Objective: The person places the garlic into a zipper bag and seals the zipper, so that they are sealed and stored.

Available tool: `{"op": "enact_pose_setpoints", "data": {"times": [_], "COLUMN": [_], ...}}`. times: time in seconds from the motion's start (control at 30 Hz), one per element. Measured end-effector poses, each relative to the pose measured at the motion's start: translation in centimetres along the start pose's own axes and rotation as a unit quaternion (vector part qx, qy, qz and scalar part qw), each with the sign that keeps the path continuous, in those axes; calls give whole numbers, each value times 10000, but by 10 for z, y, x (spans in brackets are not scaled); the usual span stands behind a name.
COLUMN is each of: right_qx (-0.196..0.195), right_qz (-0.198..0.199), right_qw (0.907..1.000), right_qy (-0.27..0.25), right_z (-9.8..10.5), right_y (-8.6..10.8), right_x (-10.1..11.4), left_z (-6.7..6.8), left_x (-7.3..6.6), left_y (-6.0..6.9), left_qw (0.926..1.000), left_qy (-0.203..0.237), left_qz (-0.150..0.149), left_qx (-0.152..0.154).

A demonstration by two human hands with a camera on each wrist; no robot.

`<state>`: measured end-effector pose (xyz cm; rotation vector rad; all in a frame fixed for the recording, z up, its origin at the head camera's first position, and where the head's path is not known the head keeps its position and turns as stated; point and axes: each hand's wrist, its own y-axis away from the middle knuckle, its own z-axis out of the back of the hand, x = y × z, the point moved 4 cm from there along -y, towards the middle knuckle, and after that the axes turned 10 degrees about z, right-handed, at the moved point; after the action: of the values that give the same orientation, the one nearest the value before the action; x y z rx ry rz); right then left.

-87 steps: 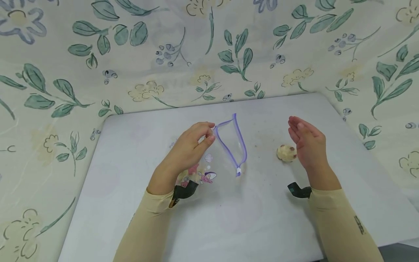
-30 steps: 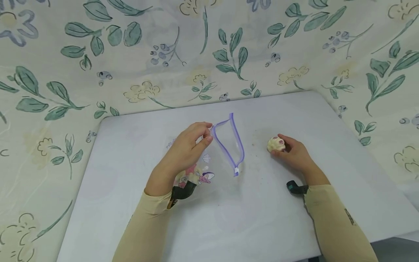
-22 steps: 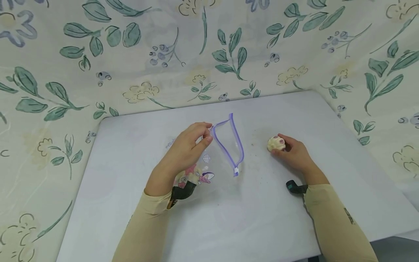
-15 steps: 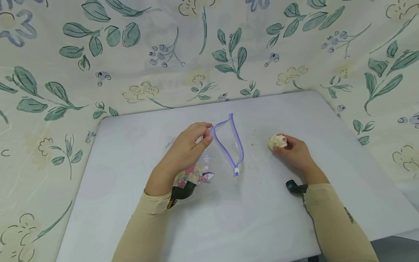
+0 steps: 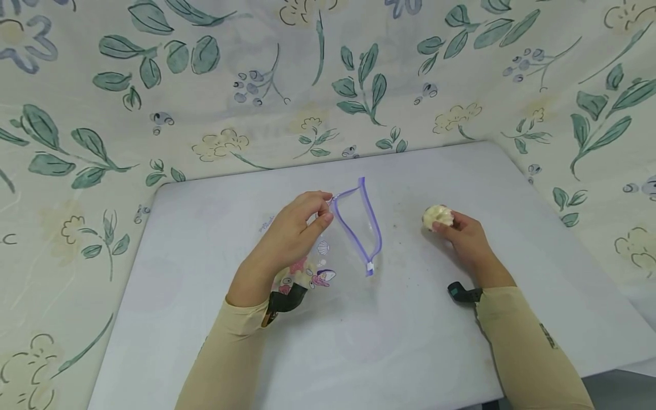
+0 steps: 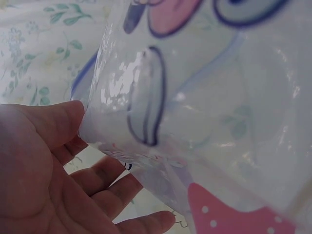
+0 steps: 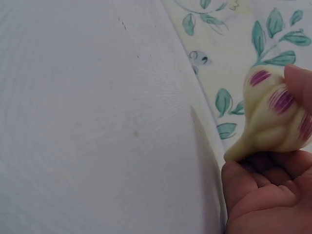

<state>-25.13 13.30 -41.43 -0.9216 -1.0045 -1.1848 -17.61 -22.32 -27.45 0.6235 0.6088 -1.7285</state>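
A clear slider zip bag (image 5: 376, 228) has its purple-edged mouth spread wide, facing right. My left hand (image 5: 294, 230) pinches the bag's rim between thumb and fingers. Up close in the left wrist view, the clear film of the bag (image 6: 195, 117) shows printed sea pictures, with the other fingers spread behind it. To the right, my right hand (image 5: 471, 245) grips a garlic bulb (image 5: 437, 216) just over the table. In the right wrist view the cream garlic bulb (image 7: 263, 122) has purple streaks and a stubby stem, held between thumb and fingertips.
Both hands work over a white table (image 5: 410, 341) dotted with small specks. Behind it hangs a floral cloth (image 5: 307, 74), close to the table's far edge. A dark grey object (image 5: 620, 393) shows beyond the front right corner.
Earlier my right hand hovered open beside the garlic bulb on the table. It has taken hold of the bulb, shifted it slightly left and turned it over. My left hand stays put.
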Motion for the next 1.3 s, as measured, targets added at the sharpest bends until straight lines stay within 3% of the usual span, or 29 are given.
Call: {"op": "enact_pose_setpoints", "data": {"times": [0.17,0.47,0.7,0.9,1.13,1.3], "right_qx": [-5,-45,-193,-129,-61,8], "right_qz": [53,-186,31,220,468,639], "right_qw": [10000,9976,9828,9757,9587,9558], "right_qy": [-79,-670,-1836,-2175,-2804,-2871], "right_z": [0,0,-4,-6,-9,-12], "right_y": [0,0,-1,-1,0,1], "right_x": [-1,2,6,12,18,24], "left_z": [0,1,0,1,2,2], "left_x": [0,-1,-1,-2,-1,-1], "left_y": [0,1,1,0,0,1], "left_qw": [10000,9999,10000,9999,10000,9999], "left_qy": [14,24,-11,1,24,23], "left_qz": [-34,-85,-83,-108,-93,-118], "left_qx": [-29,-47,-42,-45,-13,-29]}}
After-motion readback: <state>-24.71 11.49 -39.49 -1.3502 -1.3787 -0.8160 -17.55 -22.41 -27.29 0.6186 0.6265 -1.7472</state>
